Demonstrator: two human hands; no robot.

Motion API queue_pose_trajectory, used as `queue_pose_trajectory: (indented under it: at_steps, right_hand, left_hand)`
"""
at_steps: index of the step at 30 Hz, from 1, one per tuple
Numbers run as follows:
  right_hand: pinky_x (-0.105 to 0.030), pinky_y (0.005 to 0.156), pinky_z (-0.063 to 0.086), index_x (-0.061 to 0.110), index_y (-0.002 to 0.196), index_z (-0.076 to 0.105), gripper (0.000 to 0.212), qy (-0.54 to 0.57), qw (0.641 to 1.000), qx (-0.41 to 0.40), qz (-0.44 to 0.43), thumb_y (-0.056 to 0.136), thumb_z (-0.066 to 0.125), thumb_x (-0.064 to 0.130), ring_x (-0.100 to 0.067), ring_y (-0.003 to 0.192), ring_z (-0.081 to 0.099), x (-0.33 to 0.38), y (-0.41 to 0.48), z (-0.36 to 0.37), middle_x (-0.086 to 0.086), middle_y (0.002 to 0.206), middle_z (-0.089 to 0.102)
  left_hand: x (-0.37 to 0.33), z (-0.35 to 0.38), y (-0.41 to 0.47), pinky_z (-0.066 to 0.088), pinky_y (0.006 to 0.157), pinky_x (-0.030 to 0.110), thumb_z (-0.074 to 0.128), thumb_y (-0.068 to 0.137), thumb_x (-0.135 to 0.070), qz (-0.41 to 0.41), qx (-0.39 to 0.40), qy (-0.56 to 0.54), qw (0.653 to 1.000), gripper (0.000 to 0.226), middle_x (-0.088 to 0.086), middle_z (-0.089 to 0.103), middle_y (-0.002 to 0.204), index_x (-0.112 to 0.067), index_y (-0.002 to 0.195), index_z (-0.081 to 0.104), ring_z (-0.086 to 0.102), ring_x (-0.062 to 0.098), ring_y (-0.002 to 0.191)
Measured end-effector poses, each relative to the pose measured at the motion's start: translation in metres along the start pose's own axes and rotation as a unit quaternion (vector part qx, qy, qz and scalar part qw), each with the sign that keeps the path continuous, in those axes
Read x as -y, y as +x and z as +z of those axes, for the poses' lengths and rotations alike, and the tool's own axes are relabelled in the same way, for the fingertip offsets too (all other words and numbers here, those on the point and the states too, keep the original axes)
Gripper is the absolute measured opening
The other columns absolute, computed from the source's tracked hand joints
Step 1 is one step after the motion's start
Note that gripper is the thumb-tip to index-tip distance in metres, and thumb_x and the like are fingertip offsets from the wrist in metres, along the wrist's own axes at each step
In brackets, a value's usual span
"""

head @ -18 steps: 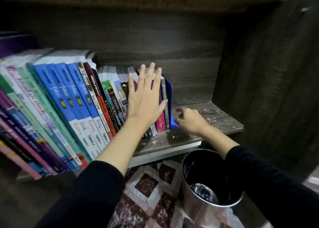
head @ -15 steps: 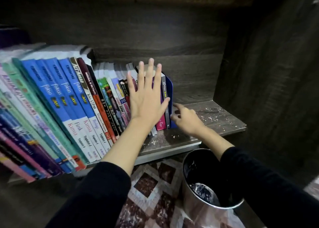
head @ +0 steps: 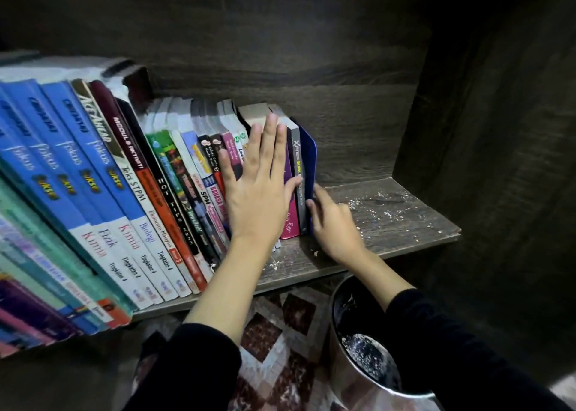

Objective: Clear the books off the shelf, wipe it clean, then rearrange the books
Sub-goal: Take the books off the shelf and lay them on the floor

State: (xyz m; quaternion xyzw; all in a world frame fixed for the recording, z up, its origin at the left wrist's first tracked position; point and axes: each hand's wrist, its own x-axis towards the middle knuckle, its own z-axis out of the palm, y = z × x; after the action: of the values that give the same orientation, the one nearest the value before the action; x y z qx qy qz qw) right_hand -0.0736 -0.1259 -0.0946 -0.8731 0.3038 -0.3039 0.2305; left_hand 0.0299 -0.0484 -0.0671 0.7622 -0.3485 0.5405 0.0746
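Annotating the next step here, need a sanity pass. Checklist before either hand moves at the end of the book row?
1. Left hand braces the row of upright books: ok, flat on the spines.
2. Right hand hold on the dark blue flat bookend: cannot tell; fingers are at its lower edge, grip unclear.
3. Books off the dark wooden shelf: not ok, the row fills its left part.
4. Shelf wiped: not ok, white crumbs lie on the bare right part.
5. Shiny metal bin in place below the shelf edge: ok.
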Motion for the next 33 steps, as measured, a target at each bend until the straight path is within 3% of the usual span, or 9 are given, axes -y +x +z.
queue_pose_trajectory:
  at_steps: [4,10,13,16,18,21,24,29,33]
  right_hand:
    - [-0.040,0.081,0.045,0.026,0.149,0.028,0.049,-0.017,1.000,0.000,-0.006,0.101,0.038,0.020,-0.041,0.094,0.058,-0.005,0.000,0.007,-0.021,0.110,0.066]
    - [-0.038,0.087,0.049,0.025,0.143,0.041,0.048,0.039,0.999,-0.025,0.013,0.097,0.043,0.015,-0.039,0.099,0.062,-0.012,0.004,0.015,-0.021,0.110,0.067]
    - [-0.025,0.072,0.042,0.017,0.137,0.051,0.043,0.065,0.997,-0.042,0.009,0.095,0.045,0.009,-0.031,0.080,0.063,-0.008,0.004,0.011,-0.021,0.095,0.069]
    - [-0.019,0.061,0.031,0.011,0.125,0.061,0.035,0.085,0.995,-0.057,0.002,0.093,0.048,0.005,-0.017,0.058,0.045,-0.003,0.003,0.007,-0.010,0.068,0.059]
    - [-0.019,0.058,0.029,0.010,0.120,0.064,0.032,0.092,0.993,-0.071,0.006,0.092,0.050,0.004,-0.011,0.051,0.038,-0.002,0.003,0.007,-0.007,0.064,0.055]
    - [-0.018,0.055,0.032,0.010,0.119,0.065,0.032,0.104,0.992,-0.075,0.007,0.092,0.051,0.004,-0.010,0.055,0.045,0.001,0.003,0.007,-0.005,0.063,0.058]
    - [-0.007,0.056,0.035,0.013,0.121,0.065,0.035,0.108,0.991,-0.077,0.009,0.091,0.050,0.004,-0.014,0.059,0.053,0.001,0.004,0.006,-0.008,0.070,0.066]
    - [-0.025,0.070,0.043,0.014,0.124,0.064,0.037,0.110,0.991,-0.075,0.004,0.091,0.050,0.004,-0.026,0.071,0.063,-0.002,0.006,0.003,-0.010,0.081,0.072]
    - [-0.026,0.069,0.041,0.013,0.124,0.064,0.036,0.096,0.991,-0.089,0.013,0.092,0.052,0.004,-0.025,0.068,0.059,-0.014,0.005,-0.013,-0.011,0.080,0.071]
  left_hand:
    - [-0.016,0.004,-0.010,-0.025,0.105,0.053,0.018,0.097,-0.057,-0.079,-0.001,-0.043,0.996,0.076,0.005,-0.037,0.149,-0.012,0.149,-0.014,-0.039,0.023,0.135]
    - [-0.018,0.008,-0.011,-0.025,0.106,0.052,0.012,0.092,-0.069,-0.097,-0.003,-0.040,0.994,0.086,0.005,-0.037,0.148,-0.010,0.148,-0.015,-0.039,0.020,0.135]
    - [-0.017,0.007,-0.012,-0.024,0.106,0.053,0.013,0.094,-0.066,-0.093,-0.002,-0.026,0.995,0.084,0.008,-0.037,0.148,-0.008,0.148,-0.014,-0.039,0.022,0.135]
    - [-0.015,0.006,-0.012,-0.023,0.106,0.054,0.012,0.096,-0.061,-0.082,0.000,-0.009,0.997,0.081,0.011,-0.037,0.148,-0.005,0.148,-0.014,-0.038,0.024,0.135]
    - [-0.015,0.006,-0.012,-0.023,0.106,0.054,0.010,0.096,-0.060,-0.080,0.001,-0.002,0.997,0.080,0.012,-0.036,0.148,-0.004,0.148,-0.014,-0.038,0.025,0.135]
    - [-0.014,0.008,-0.012,-0.022,0.106,0.054,0.009,0.096,-0.059,-0.082,-0.002,0.008,0.997,0.079,0.013,-0.035,0.149,-0.003,0.148,-0.012,-0.036,0.025,0.136]
    - [-0.013,0.011,-0.011,-0.022,0.106,0.054,0.009,0.096,-0.059,-0.079,-0.001,0.016,0.997,0.079,0.013,-0.033,0.150,-0.004,0.149,-0.009,-0.035,0.024,0.137]
    - [-0.011,0.014,-0.011,-0.022,0.107,0.055,0.006,0.097,-0.059,-0.078,-0.007,0.037,0.996,0.078,0.014,-0.031,0.151,-0.003,0.150,-0.005,-0.034,0.024,0.137]
    - [-0.012,0.014,-0.010,-0.024,0.105,0.055,0.001,0.096,-0.060,-0.077,0.002,0.033,0.996,0.078,0.013,-0.032,0.151,-0.004,0.150,-0.008,-0.034,0.024,0.137]
